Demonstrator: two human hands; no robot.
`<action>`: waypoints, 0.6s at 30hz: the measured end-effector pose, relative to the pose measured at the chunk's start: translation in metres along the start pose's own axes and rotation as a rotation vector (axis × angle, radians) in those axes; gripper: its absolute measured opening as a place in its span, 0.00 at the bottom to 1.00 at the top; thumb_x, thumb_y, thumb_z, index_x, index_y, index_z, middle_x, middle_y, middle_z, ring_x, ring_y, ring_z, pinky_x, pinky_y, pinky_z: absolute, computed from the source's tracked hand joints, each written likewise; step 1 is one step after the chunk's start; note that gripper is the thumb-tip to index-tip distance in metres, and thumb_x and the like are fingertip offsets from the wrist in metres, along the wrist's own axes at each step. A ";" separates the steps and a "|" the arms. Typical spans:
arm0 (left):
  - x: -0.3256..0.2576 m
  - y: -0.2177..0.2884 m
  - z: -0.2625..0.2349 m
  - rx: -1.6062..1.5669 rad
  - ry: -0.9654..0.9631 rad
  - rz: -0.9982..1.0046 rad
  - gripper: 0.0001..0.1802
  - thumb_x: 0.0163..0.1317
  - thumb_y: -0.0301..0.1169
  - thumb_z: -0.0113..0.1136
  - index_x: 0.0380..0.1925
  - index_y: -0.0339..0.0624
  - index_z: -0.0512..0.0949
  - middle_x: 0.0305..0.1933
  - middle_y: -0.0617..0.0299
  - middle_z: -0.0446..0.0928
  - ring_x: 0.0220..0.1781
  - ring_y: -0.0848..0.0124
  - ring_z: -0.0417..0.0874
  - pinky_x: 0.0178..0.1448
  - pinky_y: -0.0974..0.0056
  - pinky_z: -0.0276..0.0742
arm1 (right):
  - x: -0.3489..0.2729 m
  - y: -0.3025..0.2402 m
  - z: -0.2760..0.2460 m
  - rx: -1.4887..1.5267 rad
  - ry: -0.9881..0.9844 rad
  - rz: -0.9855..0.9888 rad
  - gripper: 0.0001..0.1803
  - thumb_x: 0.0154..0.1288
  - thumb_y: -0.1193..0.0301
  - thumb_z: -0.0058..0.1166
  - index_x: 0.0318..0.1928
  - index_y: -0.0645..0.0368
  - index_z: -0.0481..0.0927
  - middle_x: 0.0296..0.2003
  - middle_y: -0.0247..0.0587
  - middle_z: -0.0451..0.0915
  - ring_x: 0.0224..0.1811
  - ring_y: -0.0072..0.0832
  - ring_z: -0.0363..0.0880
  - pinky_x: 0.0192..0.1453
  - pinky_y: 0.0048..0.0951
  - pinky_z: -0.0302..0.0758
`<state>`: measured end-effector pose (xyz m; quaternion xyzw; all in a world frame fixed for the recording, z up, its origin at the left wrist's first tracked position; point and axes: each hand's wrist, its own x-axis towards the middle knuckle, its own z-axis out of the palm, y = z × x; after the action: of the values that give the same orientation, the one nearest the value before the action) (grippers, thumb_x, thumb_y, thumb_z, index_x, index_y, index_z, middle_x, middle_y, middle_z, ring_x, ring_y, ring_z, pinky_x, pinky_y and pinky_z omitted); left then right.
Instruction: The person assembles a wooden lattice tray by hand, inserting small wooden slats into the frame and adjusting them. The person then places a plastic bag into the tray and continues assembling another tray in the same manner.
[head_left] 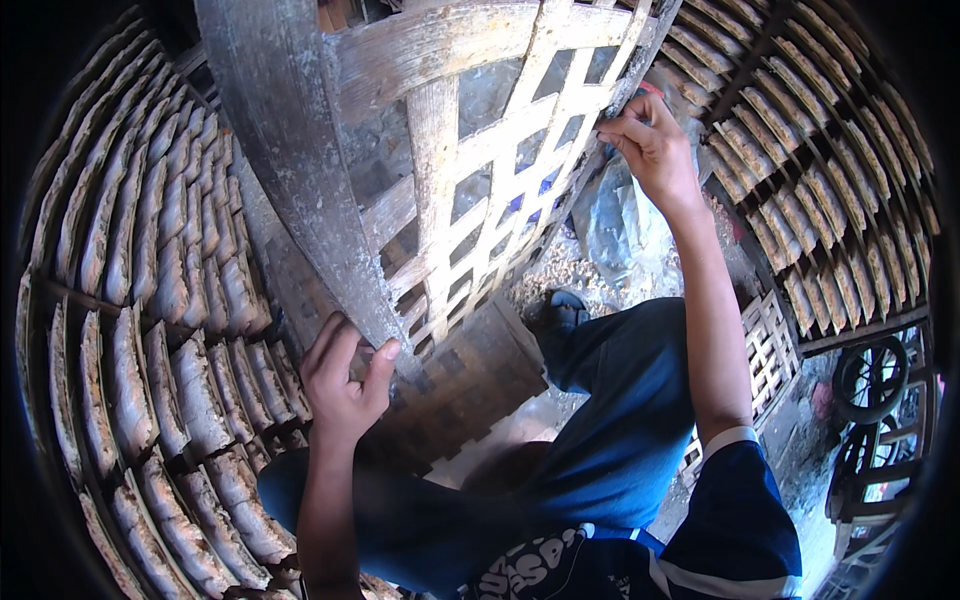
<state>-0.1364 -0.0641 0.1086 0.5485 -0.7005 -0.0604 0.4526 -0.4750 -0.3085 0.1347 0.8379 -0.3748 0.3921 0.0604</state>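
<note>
- Grip first: the left hand (343,385) rests against the lower end of the thick edge board (285,150), thumb spread from the curled fingers, and I cannot tell how much weight it bears; the right hand (655,155) has thumb and fingertips drawn narrow by the far edge, though whether anything is pinched between them I cannot tell
- Largest, the leaning slabs (205,400), curved and rough-edged, fill the left side of the frame in close rows
- Next comes the woven panel (432,150) that both hands attend to, slanting from the top centre down to the middle of the frame, its pale slats crossing with open gaps
- As I judge it, the step in hand is steadying or working the panel along its two long edges; the next move calls for support at the lower corner and fine finger control at the far edge
- The shelved slabs (800,205) stand in tiers at the upper right
- A brown woven sheet (480,365) lies below the panel, mid-frame
- Crumpled clear plastic (625,215) sits right of centre, near the right wrist
- Smallest, a dark sandal (568,305) shows just below centre
</note>
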 end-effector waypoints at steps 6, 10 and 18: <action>-0.005 -0.009 0.002 0.021 0.047 0.002 0.12 0.62 0.28 0.66 0.43 0.31 0.81 0.41 0.47 0.81 0.37 0.54 0.85 0.39 0.58 0.81 | -0.011 0.003 0.004 0.089 0.121 0.114 0.07 0.68 0.69 0.65 0.43 0.58 0.86 0.40 0.38 0.79 0.39 0.31 0.83 0.44 0.29 0.80; -0.013 -0.016 -0.007 0.021 0.018 -0.062 0.13 0.63 0.28 0.66 0.44 0.30 0.81 0.43 0.45 0.82 0.39 0.52 0.85 0.42 0.57 0.81 | -0.017 0.014 0.005 0.419 0.161 0.690 0.09 0.71 0.66 0.63 0.44 0.58 0.85 0.43 0.38 0.81 0.47 0.29 0.83 0.49 0.29 0.79; -0.006 -0.008 -0.001 -0.020 0.030 -0.104 0.12 0.64 0.28 0.65 0.43 0.30 0.81 0.40 0.49 0.81 0.36 0.55 0.84 0.40 0.58 0.79 | -0.048 0.070 0.010 -0.172 0.207 0.463 0.22 0.58 0.70 0.67 0.55 0.54 0.82 0.58 0.53 0.73 0.61 0.50 0.75 0.66 0.44 0.74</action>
<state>-0.1299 -0.0618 0.1008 0.5805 -0.6635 -0.0825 0.4648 -0.5363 -0.3346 0.0811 0.6773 -0.5802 0.4456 0.0781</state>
